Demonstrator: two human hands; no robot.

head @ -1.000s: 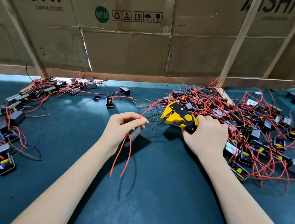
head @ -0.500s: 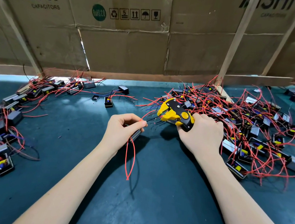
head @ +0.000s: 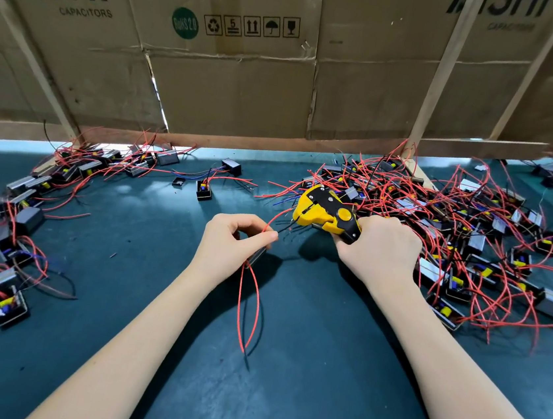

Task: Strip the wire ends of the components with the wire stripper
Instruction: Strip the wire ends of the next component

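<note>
Pinching a red wire between thumb and forefinger, our left hand also cradles a small component underneath, with two more red leads drooping from it toward the dark green mat. Our right hand is wrapped round the handles of the yellow and black wire stripper. Compared with a second ago, the wire's free end has been steered up and rightward, and it now meets the stripper's mouth; the tool itself has shifted only a little toward the left hand. We judge that the feeding step is nearly finished and the squeeze comes next, though we cannot tell how far the end sits inside the blades. The drooping leads have swung closer together, which suggests that the component was turned slightly in the fingers. At our right lies the tangled heap of components, probably awaiting stripping, and at our left a looser row of components, likely those already handled. Neither group has visibly changed, so we judge much work remains.
</note>
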